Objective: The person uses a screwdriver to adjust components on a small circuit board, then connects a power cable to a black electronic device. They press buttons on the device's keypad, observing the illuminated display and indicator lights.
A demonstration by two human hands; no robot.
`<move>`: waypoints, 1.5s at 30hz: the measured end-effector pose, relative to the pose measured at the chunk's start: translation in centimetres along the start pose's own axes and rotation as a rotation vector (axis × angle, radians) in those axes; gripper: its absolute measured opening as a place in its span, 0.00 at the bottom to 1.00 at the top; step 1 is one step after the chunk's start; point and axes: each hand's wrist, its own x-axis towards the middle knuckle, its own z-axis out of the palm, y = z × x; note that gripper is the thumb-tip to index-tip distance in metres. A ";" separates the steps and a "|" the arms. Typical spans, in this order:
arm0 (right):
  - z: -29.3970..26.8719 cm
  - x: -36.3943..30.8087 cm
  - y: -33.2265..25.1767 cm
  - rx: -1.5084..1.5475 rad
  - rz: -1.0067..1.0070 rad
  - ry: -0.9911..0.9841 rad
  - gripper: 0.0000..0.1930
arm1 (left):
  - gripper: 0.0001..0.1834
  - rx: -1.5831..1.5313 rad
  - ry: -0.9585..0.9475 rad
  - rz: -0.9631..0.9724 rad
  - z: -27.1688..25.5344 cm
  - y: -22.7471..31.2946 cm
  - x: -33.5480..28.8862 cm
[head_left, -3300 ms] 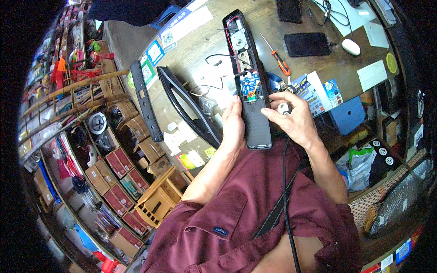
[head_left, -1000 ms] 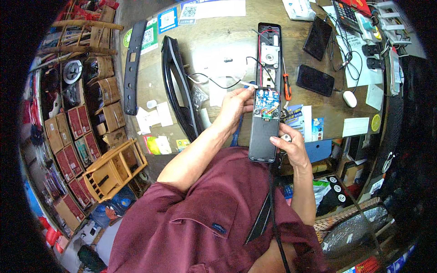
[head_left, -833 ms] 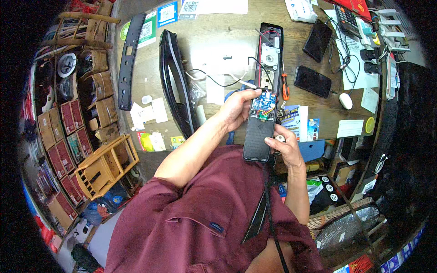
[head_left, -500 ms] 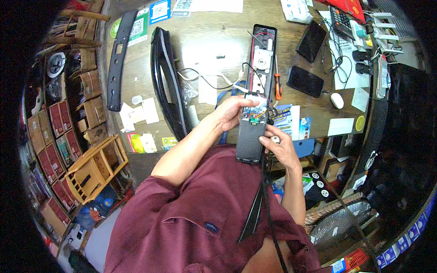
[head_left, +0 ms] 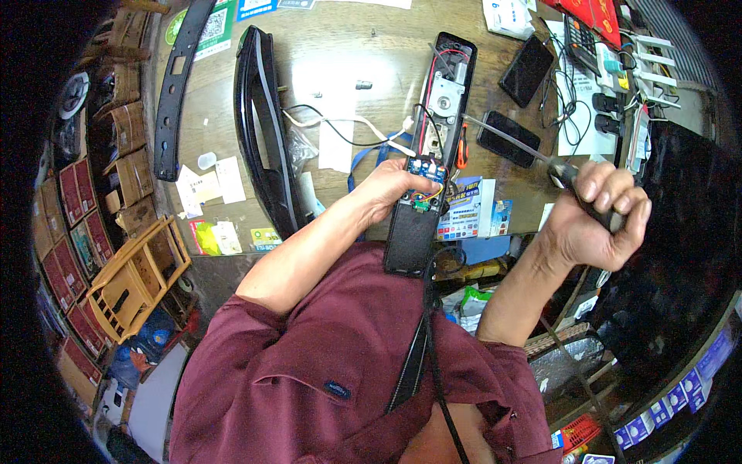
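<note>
A long black housing (head_left: pixel 408 241), which looks like part of an electronic door lock, rests against the table edge, its inner side up. It holds a round metal part (head_left: pixel 444 103), coloured wires and a blue circuit board (head_left: pixel 421 168). My left hand (head_left: pixel 384 189) grips the housing from its left side, with the thumb laid over the board. My right hand (head_left: pixel 599 220) is raised to the right, closed around the dark handle of a long screwdriver (head_left: pixel 566 175). The shaft points up and left, its tip appearing near the housing's right edge; contact cannot be made out.
A second black housing with a long handle (head_left: pixel 264 139) lies left, joined by cables (head_left: pixel 340 120). An orange-handled screwdriver (head_left: pixel 462 147), phones (head_left: pixel 527 71) and leaflets (head_left: pixel 461 205) lie right. A dark strip (head_left: pixel 176 100) is at far left, and a wooden chair (head_left: pixel 143 271) below it.
My right hand has left the housing's side and swung up to the right, with the screwdriver now plainly visible. My left hand stays on the housing. The whole view has shifted slightly.
</note>
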 end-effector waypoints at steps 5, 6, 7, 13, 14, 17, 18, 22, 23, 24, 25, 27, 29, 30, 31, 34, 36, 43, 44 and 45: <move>1.4 0.9 3.1 -0.033 0.023 0.007 0.17 | 0.17 -0.039 -0.032 0.001 -0.2 -0.1 -0.1; 1.4 1.1 3.4 -0.001 0.043 0.022 0.17 | 0.17 -0.042 -0.035 0.008 -0.3 -0.3 -0.1; 1.4 1.4 3.6 -0.024 0.044 0.016 0.17 | 0.17 -0.048 -0.039 0.021 -0.4 -0.5 -0.1; 1.4 2.1 4.2 -0.050 0.074 0.036 0.17 | 0.21 -0.027 -0.101 -0.013 -1.3 -1.0 0.3; 1.5 2.0 4.3 -0.063 0.082 0.033 0.17 | 0.20 -0.026 -0.098 -0.003 -1.3 -1.1 0.2; 1.6 1.7 4.5 -0.075 0.096 0.050 0.17 | 0.22 -0.009 -0.099 0.012 -1.3 -1.2 0.2; 1.7 1.6 4.6 -0.068 0.104 0.068 0.17 | 0.22 -0.007 -0.109 0.023 -1.4 -1.2 0.2; 2.0 0.4 4.8 -0.121 0.079 0.088 0.16 | 0.26 -0.010 -0.142 0.050 -1.5 -1.3 0.1; 2.1 -0.1 5.0 -0.090 0.024 0.086 0.15 | 0.28 -0.004 -0.137 0.046 -1.5 -1.4 0.1; 2.2 -0.3 5.1 -0.093 0.004 0.057 0.14 | 0.29 -0.013 -0.158 0.049 -1.5 -1.4 0.1; 2.4 -0.7 5.1 -0.116 -0.020 0.069 0.14 | 0.30 -0.010 -0.165 0.045 -1.6 -1.4 0.0; 2.8 -1.3 5.3 -0.142 -0.054 0.087 0.14 | 0.33 -0.015 -0.182 0.029 -1.7 -1.3 -0.1; 3.2 -1.6 5.5 -0.140 -0.069 0.115 0.13 | 0.37 -0.026 -0.201 0.004 -1.8 -1.3 -0.2; 3.4 -1.6 5.5 -0.155 -0.077 0.102 0.13 | 0.37 -0.021 -0.201 0.004 -1.8 -1.3 -0.2; 3.6 -1.5 5.6 -0.161 -0.082 0.102 0.13 | 0.38 -0.016 -0.201 0.004 -1.9 -1.3 -0.1; 3.9 -0.8 5.8 -0.168 -0.079 0.081 0.13 | 0.40 -0.007 -0.208 -0.004 -2.0 -1.4 0.0; 4.1 -0.3 6.1 -0.198 -0.076 0.065 0.13 | 0.41 -0.009 -0.223 -0.001 -2.1 -1.5 0.1; 4.4 0.4 6.6 -0.194 -0.070 0.075 0.13 | 0.42 0.010 -0.244 0.026 -2.3 -1.7 0.2; 4.4 0.3 6.6 -0.195 -0.072 0.070 0.13 | 0.42 0.014 -0.240 0.033 -2.3 -1.7 0.2; 4.5 0.2 6.6 -0.200 -0.072 0.073 0.13 | 0.41 0.007 -0.241 0.029 -2.3 -1.7 0.2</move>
